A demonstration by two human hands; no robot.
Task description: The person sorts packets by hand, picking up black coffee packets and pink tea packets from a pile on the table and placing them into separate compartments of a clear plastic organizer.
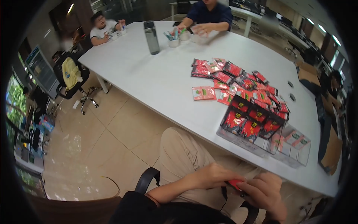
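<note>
I'm seeing the left hand (213,174) and right hand (265,189) pinching a red packet (236,183); the black tray (228,111) is holding several packets; many (quite a heap (244,82)) are lying loose beyond.

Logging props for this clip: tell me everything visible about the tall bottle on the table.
The tall bottle stands upright on the white table, near a white cup of what look like pens. Its slim, smoky grey body looks translucent, perhaps plastic, under a darker, seemingly closed cap. Its contents are unclear. Only the table touches it.
</note>
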